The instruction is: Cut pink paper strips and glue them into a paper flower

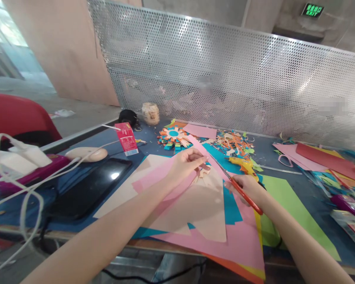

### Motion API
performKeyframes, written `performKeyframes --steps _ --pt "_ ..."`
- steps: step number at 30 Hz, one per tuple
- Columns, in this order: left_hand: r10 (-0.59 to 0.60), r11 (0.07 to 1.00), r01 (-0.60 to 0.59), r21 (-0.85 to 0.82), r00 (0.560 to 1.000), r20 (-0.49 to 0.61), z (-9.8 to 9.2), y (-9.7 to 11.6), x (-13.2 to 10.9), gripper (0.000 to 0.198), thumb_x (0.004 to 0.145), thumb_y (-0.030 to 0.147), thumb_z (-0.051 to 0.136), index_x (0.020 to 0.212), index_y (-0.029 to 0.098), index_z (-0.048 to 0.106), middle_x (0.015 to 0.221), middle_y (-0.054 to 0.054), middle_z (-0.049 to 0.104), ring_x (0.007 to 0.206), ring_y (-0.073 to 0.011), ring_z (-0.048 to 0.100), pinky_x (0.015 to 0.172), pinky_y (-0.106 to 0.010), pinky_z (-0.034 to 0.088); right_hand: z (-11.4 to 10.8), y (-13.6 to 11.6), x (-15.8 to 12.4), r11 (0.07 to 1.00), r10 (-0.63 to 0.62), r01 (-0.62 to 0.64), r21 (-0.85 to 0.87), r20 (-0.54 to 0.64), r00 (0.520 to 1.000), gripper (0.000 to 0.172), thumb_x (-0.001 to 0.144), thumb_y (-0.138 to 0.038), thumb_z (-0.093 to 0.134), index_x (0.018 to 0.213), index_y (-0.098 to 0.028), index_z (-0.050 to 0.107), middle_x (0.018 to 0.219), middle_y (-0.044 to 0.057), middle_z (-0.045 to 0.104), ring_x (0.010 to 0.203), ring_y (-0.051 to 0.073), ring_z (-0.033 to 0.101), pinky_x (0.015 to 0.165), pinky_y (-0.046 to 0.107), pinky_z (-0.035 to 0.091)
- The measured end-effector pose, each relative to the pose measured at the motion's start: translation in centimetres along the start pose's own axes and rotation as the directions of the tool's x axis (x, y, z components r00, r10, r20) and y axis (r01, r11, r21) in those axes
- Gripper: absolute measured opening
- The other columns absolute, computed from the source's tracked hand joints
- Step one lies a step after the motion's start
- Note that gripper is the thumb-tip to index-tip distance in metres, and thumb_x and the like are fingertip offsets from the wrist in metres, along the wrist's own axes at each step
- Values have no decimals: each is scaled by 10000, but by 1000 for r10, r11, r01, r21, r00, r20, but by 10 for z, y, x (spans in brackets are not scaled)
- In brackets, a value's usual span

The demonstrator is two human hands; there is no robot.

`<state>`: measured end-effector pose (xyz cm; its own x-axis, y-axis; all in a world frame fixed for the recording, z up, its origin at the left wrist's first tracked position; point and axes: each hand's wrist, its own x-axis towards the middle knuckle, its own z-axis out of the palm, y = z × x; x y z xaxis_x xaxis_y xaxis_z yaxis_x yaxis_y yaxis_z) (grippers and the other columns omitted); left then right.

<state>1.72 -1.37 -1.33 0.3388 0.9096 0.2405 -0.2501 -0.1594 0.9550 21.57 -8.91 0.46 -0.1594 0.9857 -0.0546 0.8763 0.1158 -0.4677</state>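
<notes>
left hand (185,162) pinches pink paper strip (199,152); right hand (248,189) closed around red scissors (239,189), blades partly hidden behind the strip.

Perforated metal screen (225,71) at rear | red carton (126,139) upright, near beige mouse (87,154) | black tablet (91,187) flat, front left | paper rosette (174,137) beside scrap pile (233,142) | yellow glue gun (243,164) near green sheet (286,201) | red chair (14,116) far left

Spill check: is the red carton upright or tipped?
Upright: the red carton stands on its base, straw sticking out its top.
</notes>
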Motion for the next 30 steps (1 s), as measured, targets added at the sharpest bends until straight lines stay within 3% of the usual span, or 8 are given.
performKeyframes --steps 7,13,24,30 --pt "7 1000 -7 -21 1000 -2 1 1 -1 314 677 423 671 702 137 544 590 -13 629 576 -193 671 364 -192 415 0 0 -1 999 -25 25 49 5 1000 391 753 -543 458 573 -197 427 542 -5 462 497 122 437 484 249 309" --pt "8 1000 -8 -2 999 43 4 0 -3 292 717 392 646 668 127 533 620 -54 668 495 -161 641 377 -207 433 0 -2 -3 994 -34 34 107 -5 999 401 747 -543 480 573 -205 351 499 -34 383 456 99 382 439 227 284" --pt "-19 1000 19 -4 999 40 4 1 -4 281 704 393 656 673 138 541 601 -39 661 560 -182 668 368 -191 431 1 1 -1 999 -43 43 24 -7 999 406 770 -546 434 590 -185 483 599 28 536 546 142 489 515 256 348" --pt "-12 1000 14 -22 996 93 3 -4 -3 289 702 402 660 679 136 551 622 -38 663 567 -183 671 361 -186 432 2 1 -1 996 -67 68 48 -20 998 391 755 -527 462 562 -198 374 523 -27 393 489 103 383 457 226 294"
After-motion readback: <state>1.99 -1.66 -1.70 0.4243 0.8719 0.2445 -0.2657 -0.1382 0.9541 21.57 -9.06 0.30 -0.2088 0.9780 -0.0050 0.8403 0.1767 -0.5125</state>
